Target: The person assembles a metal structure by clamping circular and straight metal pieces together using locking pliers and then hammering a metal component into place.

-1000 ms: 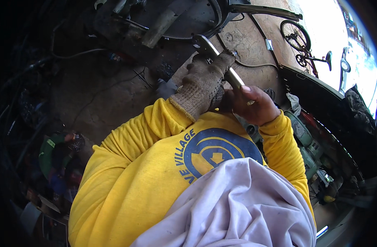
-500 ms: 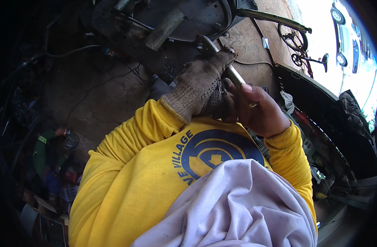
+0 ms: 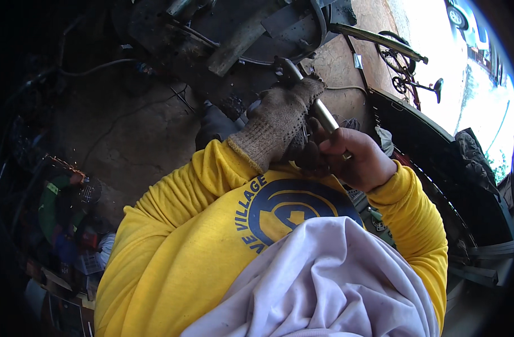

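My left hand (image 3: 279,115), in a brown knitted work glove with dark dots, is closed round a silvery metal rod (image 3: 326,117). The rod slants from upper left to lower right, and its upper end widens into a dark head. My bare right hand (image 3: 362,160) grips the lower end, its thumb lying against the metal. Dark shapes between the two hands, below the rod, are too shadowed to make out. Both hands are in front of my yellow shirt (image 3: 178,241).
Beyond my hands stands a dark round metal piece (image 3: 257,53) with a flat bar (image 3: 234,48) across it. A person (image 3: 52,205) in green sleeves works at the left among sparks (image 3: 66,164). A bicycle (image 3: 406,73) and a car (image 3: 465,22) are at the upper right.
My right hand has moved slightly right and down the rod, baring more metal between the hands. Sparks now fly by the person at the left. The whole view has shifted a little.
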Demonstrator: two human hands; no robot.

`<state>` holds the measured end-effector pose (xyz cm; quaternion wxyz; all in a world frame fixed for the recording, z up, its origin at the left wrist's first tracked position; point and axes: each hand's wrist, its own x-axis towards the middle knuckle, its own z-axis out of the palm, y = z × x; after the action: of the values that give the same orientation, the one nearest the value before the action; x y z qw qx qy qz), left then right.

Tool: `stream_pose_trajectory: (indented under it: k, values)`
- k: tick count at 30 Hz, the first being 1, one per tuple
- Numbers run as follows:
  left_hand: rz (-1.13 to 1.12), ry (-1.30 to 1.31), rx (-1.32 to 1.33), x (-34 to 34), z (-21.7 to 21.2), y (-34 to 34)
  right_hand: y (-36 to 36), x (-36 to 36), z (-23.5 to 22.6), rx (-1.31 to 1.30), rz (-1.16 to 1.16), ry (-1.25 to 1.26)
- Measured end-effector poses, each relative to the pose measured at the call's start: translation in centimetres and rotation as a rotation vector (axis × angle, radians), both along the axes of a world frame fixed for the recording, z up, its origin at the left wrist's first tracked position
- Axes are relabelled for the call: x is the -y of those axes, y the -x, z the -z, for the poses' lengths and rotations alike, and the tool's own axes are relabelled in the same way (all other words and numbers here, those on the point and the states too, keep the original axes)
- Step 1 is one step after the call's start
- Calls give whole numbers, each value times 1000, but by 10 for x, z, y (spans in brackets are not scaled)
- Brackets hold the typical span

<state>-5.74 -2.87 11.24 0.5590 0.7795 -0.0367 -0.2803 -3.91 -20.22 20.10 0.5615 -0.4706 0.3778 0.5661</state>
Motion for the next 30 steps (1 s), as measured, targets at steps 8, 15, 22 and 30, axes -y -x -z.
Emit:
stream_pose_trajectory:
  k: [8,15,22,30]
  values:
    - [-47,65,35,-1,10,10,-7,-7,-12,614,-690,-57]
    - [-53,10,20,-1,3,9,-26,-30,-16,-176,-106,185]
    - [-39,48,0,1,9,7,-30,-20,-12,979,-1031,-177]
    - [-103,54,60,-3,7,9,-35,-36,-19,199,-600,86]
